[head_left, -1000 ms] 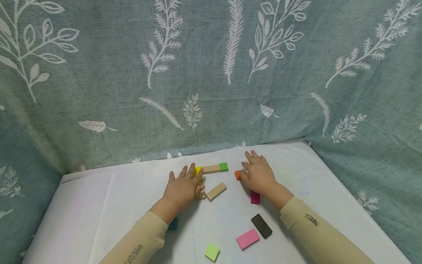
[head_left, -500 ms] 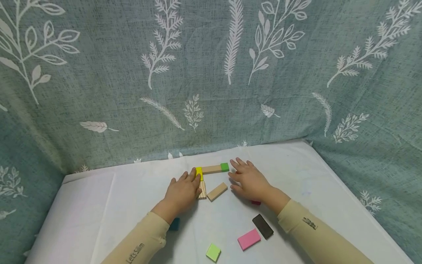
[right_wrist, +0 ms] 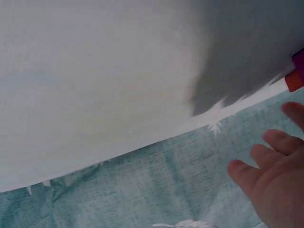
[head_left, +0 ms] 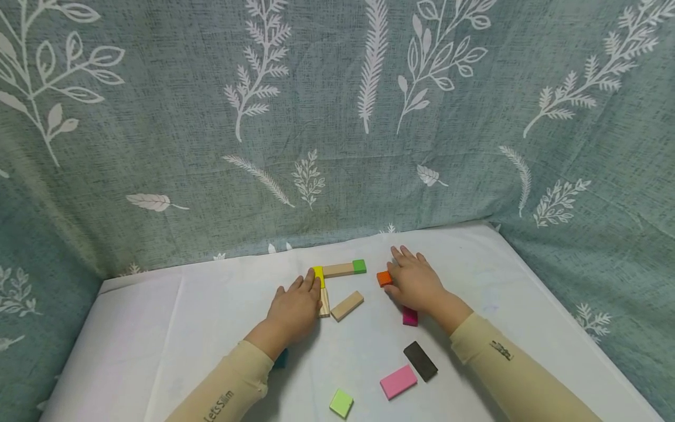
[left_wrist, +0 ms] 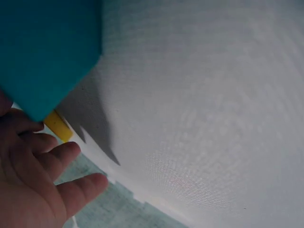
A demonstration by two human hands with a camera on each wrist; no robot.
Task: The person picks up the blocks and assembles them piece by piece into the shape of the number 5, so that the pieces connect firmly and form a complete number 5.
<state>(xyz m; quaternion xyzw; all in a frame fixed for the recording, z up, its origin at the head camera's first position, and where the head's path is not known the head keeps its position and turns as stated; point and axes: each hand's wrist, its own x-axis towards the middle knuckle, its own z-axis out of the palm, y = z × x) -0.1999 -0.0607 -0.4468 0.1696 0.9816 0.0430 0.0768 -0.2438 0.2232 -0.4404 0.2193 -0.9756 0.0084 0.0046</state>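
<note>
My left hand (head_left: pixel 295 308) has its fingers stretched forward, the tips at the yellow block (head_left: pixel 319 276). A striped wooden block (head_left: pixel 324 303) runs down from the yellow one, partly under the hand. Beneath the left wrist lies a teal block (head_left: pixel 280 358), looming large in the left wrist view. My right hand (head_left: pixel 416 284) is spread over the table, thumb beside the orange block (head_left: pixel 384 279); whether they touch I cannot tell. A magenta block (head_left: pixel 409 316) shows partly below that hand. From the yellow block a plain wooden block (head_left: pixel 338 270) leads right to a green block (head_left: pixel 359 266).
A loose wooden block (head_left: pixel 347 306) lies slanted between the hands. Nearer the front are a black block (head_left: pixel 420 361), a pink block (head_left: pixel 398 382) and a light green block (head_left: pixel 341 404). A patterned curtain (head_left: pixel 337 193) hangs behind the white table (head_left: pixel 221 305).
My right hand went left toward the green block, covering the orange block, then drew back right, uncovering it. The left hand stays at the yellow block with hardly any shift.
</note>
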